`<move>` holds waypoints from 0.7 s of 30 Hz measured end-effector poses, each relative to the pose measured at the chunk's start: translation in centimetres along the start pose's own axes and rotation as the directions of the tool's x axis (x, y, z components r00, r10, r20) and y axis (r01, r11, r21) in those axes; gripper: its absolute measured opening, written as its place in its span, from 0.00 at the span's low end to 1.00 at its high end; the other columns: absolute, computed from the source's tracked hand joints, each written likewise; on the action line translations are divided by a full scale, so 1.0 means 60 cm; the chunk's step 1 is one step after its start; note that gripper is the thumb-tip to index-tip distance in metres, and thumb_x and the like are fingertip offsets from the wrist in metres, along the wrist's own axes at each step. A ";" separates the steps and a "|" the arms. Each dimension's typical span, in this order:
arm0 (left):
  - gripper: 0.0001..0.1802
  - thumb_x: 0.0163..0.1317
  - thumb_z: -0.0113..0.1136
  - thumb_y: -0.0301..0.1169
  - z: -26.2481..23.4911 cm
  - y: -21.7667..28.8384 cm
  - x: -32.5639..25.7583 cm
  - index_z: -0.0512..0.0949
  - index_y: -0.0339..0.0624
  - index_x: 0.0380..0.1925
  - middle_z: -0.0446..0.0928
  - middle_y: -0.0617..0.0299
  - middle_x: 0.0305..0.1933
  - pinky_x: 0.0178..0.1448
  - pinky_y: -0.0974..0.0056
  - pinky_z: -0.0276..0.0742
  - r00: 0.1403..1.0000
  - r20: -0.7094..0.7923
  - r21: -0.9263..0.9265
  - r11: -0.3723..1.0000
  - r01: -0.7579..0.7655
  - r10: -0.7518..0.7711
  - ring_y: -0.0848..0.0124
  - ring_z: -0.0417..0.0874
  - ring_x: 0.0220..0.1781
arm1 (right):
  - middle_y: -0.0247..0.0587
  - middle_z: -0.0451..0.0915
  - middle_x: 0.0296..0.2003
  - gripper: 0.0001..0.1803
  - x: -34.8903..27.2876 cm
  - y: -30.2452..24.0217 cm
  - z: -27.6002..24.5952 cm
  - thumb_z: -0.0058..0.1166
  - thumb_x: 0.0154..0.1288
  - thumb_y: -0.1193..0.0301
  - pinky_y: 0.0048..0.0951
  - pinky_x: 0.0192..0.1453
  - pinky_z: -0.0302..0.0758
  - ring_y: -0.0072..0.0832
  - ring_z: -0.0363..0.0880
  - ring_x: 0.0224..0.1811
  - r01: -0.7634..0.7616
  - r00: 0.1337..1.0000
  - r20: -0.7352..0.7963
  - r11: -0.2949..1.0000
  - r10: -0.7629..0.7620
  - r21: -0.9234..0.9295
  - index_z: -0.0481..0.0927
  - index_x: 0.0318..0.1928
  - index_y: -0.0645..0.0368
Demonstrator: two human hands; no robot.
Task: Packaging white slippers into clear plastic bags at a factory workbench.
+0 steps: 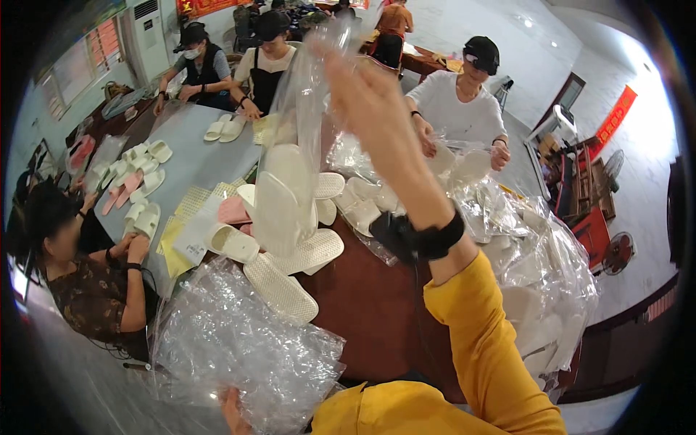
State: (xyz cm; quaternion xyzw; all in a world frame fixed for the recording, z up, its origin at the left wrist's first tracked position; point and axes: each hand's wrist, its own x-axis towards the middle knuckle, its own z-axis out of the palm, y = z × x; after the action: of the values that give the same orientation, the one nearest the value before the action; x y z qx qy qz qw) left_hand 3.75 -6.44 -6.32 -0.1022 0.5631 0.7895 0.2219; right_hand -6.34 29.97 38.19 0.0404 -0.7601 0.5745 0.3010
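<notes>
My right hand point(366, 101), smeared by motion, is raised over the table and closed on the top of a long clear plastic bag point(308, 80). A pair of white slippers point(284, 192) hangs upright inside the bag's lower part. Beneath it, loose white slippers point(281, 288) lie on the table, soles showing, with a pink slipper point(233, 210) beside them. At the lower edge, my left hand point(233, 412) grips the near edge of a stack of clear plastic bags point(246, 341); most of its fingers are hidden.
Right of my arm lies a large heap of bagged white slippers point(529, 261). Yellow label sheets point(177, 243) lie left of the loose slippers on the grey tabletop point(210, 156). A co-worker point(464, 101) handles bags across the table; another person point(94, 283) holds slippers at the left.
</notes>
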 end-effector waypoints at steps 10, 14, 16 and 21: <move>0.21 0.60 0.60 0.24 0.056 -0.031 0.053 0.73 0.31 0.53 0.79 0.52 0.47 0.48 0.62 0.78 0.981 0.173 0.018 0.996 0.089 -0.091 0.66 0.82 0.41 | 0.56 0.66 0.64 0.24 -0.114 -0.062 -0.016 0.55 0.54 0.80 0.45 0.69 0.67 0.49 0.66 0.68 0.744 0.513 0.675 0.666 -0.530 -0.043 0.81 0.54 0.54; 0.20 0.60 0.60 0.25 0.082 -0.037 0.062 0.74 0.31 0.53 0.80 0.52 0.47 0.47 0.62 0.79 0.954 0.258 0.070 0.988 0.139 -0.152 0.67 0.82 0.40 | 0.49 0.59 0.69 0.20 -0.265 -0.018 -0.035 0.56 0.55 0.71 0.58 0.72 0.56 0.48 0.54 0.73 0.665 0.427 0.877 0.734 -0.222 -0.137 0.82 0.50 0.55; 0.20 0.60 0.61 0.25 0.114 -0.033 0.078 0.74 0.31 0.52 0.80 0.52 0.46 0.46 0.62 0.79 0.929 0.322 0.102 0.983 0.155 -0.180 0.67 0.83 0.39 | 0.44 0.55 0.72 0.15 -0.360 0.043 -0.058 0.58 0.55 0.71 0.61 0.72 0.54 0.47 0.50 0.75 0.608 0.432 0.899 0.758 -0.069 -0.234 0.85 0.45 0.55; 0.19 0.60 0.61 0.25 0.164 -0.011 0.104 0.75 0.31 0.51 0.80 0.51 0.45 0.44 0.63 0.80 0.850 0.446 0.216 0.955 0.201 -0.280 0.67 0.83 0.38 | 0.40 0.52 0.74 0.12 -0.516 0.217 -0.069 0.57 0.54 0.71 0.68 0.69 0.55 0.46 0.44 0.77 0.495 0.423 0.883 0.765 0.202 -0.412 0.85 0.40 0.52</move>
State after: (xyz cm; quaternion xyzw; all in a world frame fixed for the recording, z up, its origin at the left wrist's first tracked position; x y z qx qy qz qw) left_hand -0.52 4.43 -6.05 0.0415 0.5366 0.7082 0.4570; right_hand 15.30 29.23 12.19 0.3076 -0.9349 0.1459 -0.1008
